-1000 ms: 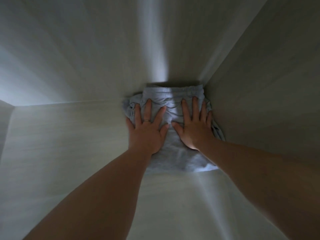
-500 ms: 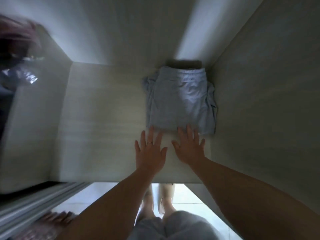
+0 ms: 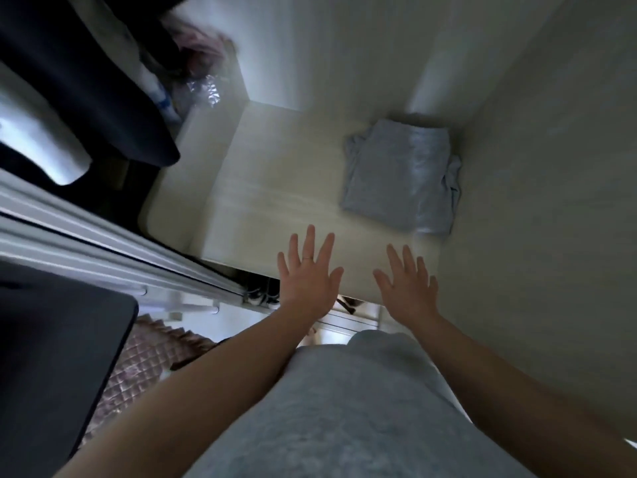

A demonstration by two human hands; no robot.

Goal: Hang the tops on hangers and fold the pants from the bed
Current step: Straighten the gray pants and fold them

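At the back right of the wardrobe shelf (image 3: 269, 188), 1 pair of grey pants (image 3: 396, 174) is lying folded, just beside the side wall (image 3: 537, 201), so that piece is looking done. The left hand (image 3: 308, 277) and the right hand (image 3: 406, 284) are hovering over the shelf's front edge, well apart from the pants, fingers spreading wide and holding nothing. No bed is showing, so I am judging that any remaining tops and pants are waiting elsewhere.

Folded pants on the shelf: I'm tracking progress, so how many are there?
1. The folded grey pants lie at the back right of the shelf, beside the side wall. More could be hidden in the dark section at left.
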